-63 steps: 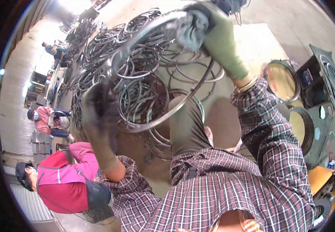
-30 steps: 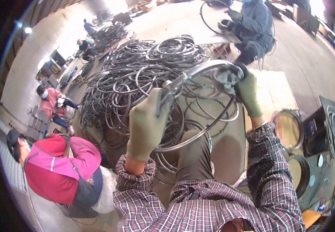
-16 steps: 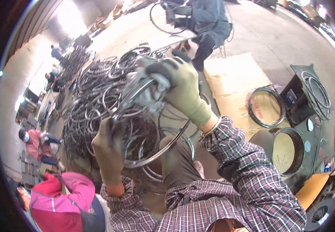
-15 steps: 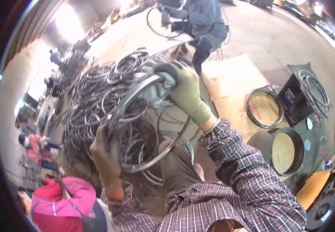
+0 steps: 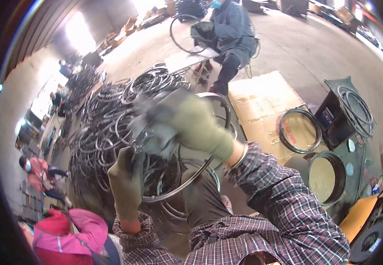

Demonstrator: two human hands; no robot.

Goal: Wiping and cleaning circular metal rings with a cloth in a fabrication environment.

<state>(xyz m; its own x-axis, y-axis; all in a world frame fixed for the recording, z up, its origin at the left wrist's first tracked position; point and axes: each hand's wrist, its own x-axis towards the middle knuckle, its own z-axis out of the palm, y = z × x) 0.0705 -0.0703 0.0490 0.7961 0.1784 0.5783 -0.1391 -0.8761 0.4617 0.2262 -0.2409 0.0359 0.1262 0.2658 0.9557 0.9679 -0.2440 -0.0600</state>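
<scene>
A shiny metal rim-like hoop is held tilted in front of me, over my knees. My left hand, in a green-grey glove with dark fingers, is closed round its left side. My right hand, gloved alike and blurred by motion, presses a grey rag onto the hoop just above my left hand. The rag and glove hide the hoop's upper left part. Beyond the hoop lies a big heap of similar hoops.
Opposite sits a co-worker holding a hoop. Another person in pink is close at my left. To my right, stacked hoops lie on flattened cardboard, near a dark box and a yellow-and-black object.
My right hand has swept the rag left and down along the hoop, towards my left hand. The left hand keeps its grip. The co-worker opposite appears lower in view.
</scene>
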